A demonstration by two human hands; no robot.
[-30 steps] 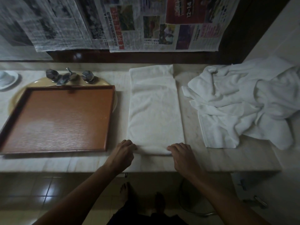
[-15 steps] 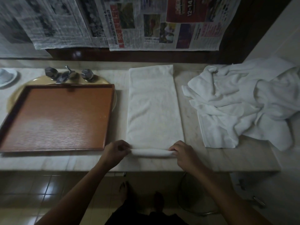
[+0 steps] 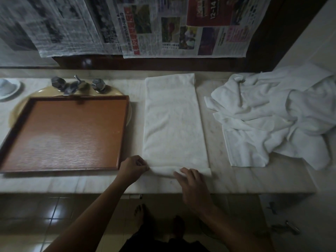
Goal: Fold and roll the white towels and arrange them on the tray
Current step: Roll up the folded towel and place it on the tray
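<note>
A white towel (image 3: 172,120), folded into a long strip, lies on the marble counter between the tray and a towel heap. Its near end is turned over into a thin roll. My left hand (image 3: 132,167) pinches the roll's left end with curled fingers. Fingers spread, my right hand (image 3: 190,180) lies on the roll's middle, pressing it down. The brown wooden tray (image 3: 63,133) sits to the left with nothing on it. A heap of crumpled white towels (image 3: 272,117) lies to the right.
A faucet with two knobs (image 3: 78,85) stands behind the tray, over a beige sink rim (image 3: 23,102). A white dish (image 3: 7,88) is at the far left. Newspaper sheets (image 3: 145,26) hang on the back wall. The counter's front edge runs just below my hands.
The towel's near edge went from flat to a small roll. My right hand moved left from the roll's right end onto its middle. My left hand stayed at the left end.
</note>
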